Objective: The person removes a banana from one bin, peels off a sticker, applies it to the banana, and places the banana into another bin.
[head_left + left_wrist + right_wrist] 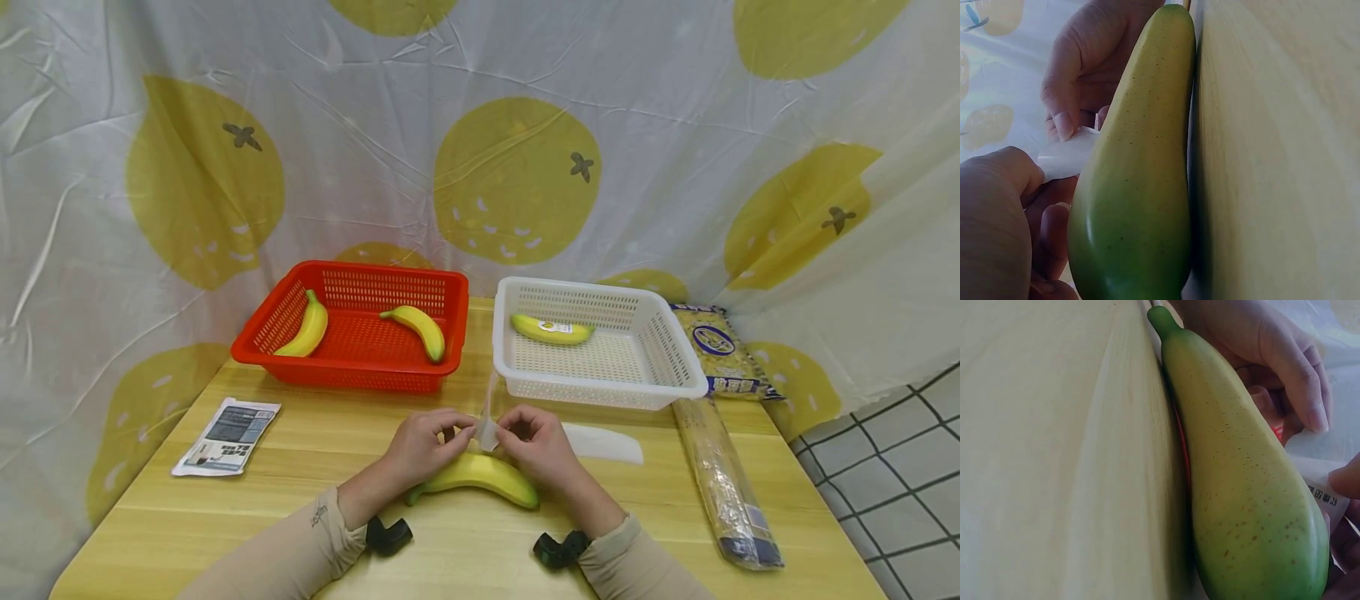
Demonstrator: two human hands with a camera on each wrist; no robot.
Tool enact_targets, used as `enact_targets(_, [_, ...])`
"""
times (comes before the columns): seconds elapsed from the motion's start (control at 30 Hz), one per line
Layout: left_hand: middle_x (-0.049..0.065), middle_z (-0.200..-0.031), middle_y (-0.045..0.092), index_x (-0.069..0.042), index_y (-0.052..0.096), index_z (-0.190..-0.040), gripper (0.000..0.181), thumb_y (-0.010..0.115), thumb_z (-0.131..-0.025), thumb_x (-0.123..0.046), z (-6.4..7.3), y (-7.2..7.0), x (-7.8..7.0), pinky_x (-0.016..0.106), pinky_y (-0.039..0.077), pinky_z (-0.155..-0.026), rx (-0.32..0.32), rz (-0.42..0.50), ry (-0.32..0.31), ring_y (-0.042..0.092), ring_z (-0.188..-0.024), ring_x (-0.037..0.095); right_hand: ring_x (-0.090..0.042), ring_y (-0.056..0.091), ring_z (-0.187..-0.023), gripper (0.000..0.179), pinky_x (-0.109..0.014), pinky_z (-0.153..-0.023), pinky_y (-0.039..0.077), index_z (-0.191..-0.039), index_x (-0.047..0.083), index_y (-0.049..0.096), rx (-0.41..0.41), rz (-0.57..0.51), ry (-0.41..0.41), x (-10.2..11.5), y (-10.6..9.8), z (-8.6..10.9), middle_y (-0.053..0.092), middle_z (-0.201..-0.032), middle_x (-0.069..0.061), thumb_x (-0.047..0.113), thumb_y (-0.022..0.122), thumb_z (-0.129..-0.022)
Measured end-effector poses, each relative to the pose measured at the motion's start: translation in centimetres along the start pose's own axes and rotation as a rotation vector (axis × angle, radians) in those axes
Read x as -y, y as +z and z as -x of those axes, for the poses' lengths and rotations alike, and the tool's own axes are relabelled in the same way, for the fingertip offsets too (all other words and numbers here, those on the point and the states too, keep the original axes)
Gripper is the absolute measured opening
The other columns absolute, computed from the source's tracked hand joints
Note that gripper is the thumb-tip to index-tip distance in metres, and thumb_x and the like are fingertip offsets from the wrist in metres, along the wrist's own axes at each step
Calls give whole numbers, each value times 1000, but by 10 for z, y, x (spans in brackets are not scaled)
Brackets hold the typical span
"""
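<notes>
A whitish, partly see-through label sheet [487, 433] is stretched between my two hands, above the table. My left hand [429, 446] pinches its left side between thumb and forefinger, and my right hand [542, 446] pinches the right side. Dark print shows on a piece of the label [1322, 499] in the right wrist view. Just in front of the hands a yellow banana [480, 473] with green ends lies on the table, its stem to the left. In both wrist views the banana hides part of the fingers.
Two bananas lie in a red basket [352, 375] at the back left. A white basket [600, 392] holds a banana [553, 330] with a sticker. A white strip [603, 443] lies right of my hands. Packages [227, 437] [723, 350] [727, 483] lie at the sides.
</notes>
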State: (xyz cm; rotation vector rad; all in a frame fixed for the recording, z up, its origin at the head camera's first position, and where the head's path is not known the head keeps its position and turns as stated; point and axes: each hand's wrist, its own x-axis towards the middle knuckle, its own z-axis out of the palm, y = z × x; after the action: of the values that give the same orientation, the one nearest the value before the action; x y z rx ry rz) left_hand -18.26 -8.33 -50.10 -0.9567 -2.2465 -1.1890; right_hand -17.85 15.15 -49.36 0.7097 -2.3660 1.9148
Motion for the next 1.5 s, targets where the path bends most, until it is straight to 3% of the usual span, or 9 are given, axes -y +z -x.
enact_targets(0.37, [-7,-86,74,-15,81,-101,13,77,-90,-9,0,0,0,15,47,-58,-8,5,-3,56,-65,-3,-11,65,-77,13,-21,-68,53,-105,-1,75,-7,1,57,2,-1,0,74,-94,-20,7,71,-96])
enact_targets(0.8, [-9,-83,72,-15,81,-102,15,78,-89,-9,0,0,0,15,46,-58,-10,-10,3,55,-65,-3,-9,57,-66,13,-21,-59,47,-90,4,75,-83,39,134,2,0,-2,69,-78,-8,16,81,-90])
enact_targets(1.13, [-9,-84,72,-14,81,-104,15,78,-89,-10,0,1,2,14,46,-58,-6,-2,0,55,-65,-4,-8,54,-63,8,-19,-56,44,-90,3,75,-111,82,146,2,3,-2,69,-78,-13,10,77,-92])
enact_targets(1.43, [-8,-84,73,-13,81,-102,14,77,-90,-8,1,0,2,13,45,-58,-25,3,-9,55,-64,-2,-5,53,-63,8,-19,-58,43,-92,-6,74,-117,91,163,32,5,-1,69,-79,-21,2,73,-93])
enact_targets(1.5, [-8,-83,72,-13,81,-101,14,77,-90,-8,1,0,2,13,44,-58,-27,5,-22,55,-64,-3,-5,52,-62,9,-19,-57,43,-93,-6,74,-119,88,161,29,4,0,69,-78,-19,3,74,-93])
